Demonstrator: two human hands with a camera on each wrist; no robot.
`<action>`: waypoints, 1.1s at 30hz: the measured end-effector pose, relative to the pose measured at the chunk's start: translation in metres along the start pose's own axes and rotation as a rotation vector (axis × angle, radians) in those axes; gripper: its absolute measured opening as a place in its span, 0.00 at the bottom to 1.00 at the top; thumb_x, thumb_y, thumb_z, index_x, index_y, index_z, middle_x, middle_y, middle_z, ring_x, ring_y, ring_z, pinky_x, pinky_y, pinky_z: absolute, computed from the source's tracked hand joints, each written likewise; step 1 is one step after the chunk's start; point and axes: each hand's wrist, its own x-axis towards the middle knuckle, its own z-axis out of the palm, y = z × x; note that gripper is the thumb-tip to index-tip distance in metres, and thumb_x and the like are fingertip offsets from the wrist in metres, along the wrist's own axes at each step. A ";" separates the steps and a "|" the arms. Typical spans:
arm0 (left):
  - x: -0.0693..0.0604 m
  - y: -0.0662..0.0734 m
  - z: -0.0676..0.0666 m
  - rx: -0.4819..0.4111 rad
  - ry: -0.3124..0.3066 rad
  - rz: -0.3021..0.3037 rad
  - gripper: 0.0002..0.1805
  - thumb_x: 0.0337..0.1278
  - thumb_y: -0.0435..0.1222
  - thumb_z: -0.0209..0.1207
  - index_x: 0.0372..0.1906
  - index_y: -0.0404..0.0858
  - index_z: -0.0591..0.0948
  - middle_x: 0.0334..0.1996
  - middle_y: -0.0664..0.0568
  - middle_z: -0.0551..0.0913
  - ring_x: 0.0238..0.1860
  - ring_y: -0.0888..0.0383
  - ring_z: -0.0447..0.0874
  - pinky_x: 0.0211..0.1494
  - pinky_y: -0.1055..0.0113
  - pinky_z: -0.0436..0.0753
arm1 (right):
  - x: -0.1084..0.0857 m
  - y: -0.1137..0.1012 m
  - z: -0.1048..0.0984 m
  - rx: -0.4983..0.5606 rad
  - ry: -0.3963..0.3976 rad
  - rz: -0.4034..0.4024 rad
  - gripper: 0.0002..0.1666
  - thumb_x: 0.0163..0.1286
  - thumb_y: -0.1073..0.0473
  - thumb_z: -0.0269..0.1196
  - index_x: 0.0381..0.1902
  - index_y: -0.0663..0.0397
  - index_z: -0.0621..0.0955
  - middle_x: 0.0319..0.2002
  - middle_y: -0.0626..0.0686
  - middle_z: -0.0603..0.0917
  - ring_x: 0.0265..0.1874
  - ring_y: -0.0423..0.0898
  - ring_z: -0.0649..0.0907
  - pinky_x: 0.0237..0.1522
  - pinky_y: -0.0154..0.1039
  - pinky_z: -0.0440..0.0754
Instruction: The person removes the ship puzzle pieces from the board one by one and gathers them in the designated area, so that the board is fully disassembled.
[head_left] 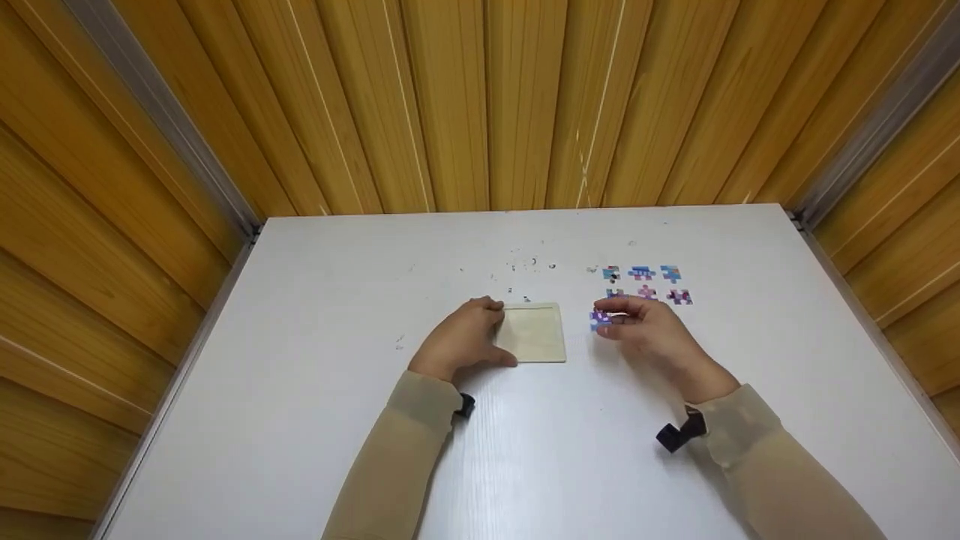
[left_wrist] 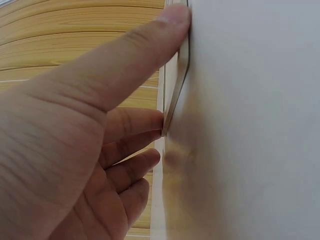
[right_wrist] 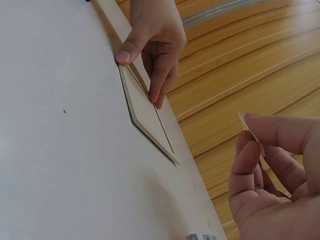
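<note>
A pale square wooden puzzle tray with a low raised rim lies flat on the white table. My left hand holds it at the left side, thumb on the near edge and fingertips at the far edge, as the left wrist view also shows at the tray's edge. To the right of the tray, my right hand pinches a purple and blue jigsaw piece between thumb and fingers. That piece is above the table, seen nearly edge-on in the right wrist view. No pieces show inside the tray.
Several loose jigsaw pieces lie in two rows beyond my right hand, the nearer row partly behind its fingers. Small dark marks dot the white table. Yellow wood-grain panels stand behind and at both sides.
</note>
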 end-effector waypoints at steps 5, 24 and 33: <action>0.001 0.000 0.000 0.003 -0.003 0.006 0.49 0.51 0.46 0.89 0.78 0.34 0.82 0.85 0.46 0.75 0.89 0.44 0.68 0.94 0.52 0.68 | -0.009 0.000 -0.022 0.081 0.020 -0.016 0.35 0.74 0.67 0.75 0.76 0.69 0.79 0.55 0.42 0.89 0.52 0.38 0.87 0.54 0.28 0.90; -0.001 0.000 -0.001 -0.008 0.000 0.005 0.48 0.53 0.46 0.88 0.77 0.34 0.82 0.84 0.46 0.76 0.88 0.44 0.71 0.93 0.52 0.70 | -0.017 0.016 -0.070 0.130 0.114 0.007 0.27 0.81 0.62 0.72 0.74 0.62 0.83 0.50 0.40 0.90 0.46 0.39 0.85 0.49 0.30 0.89; -0.001 -0.001 -0.001 0.004 0.001 0.021 0.48 0.53 0.46 0.88 0.77 0.33 0.82 0.83 0.44 0.76 0.87 0.43 0.72 0.92 0.52 0.71 | -0.017 0.024 -0.091 0.008 0.178 0.062 0.30 0.83 0.54 0.72 0.75 0.63 0.82 0.51 0.37 0.88 0.47 0.40 0.87 0.53 0.30 0.89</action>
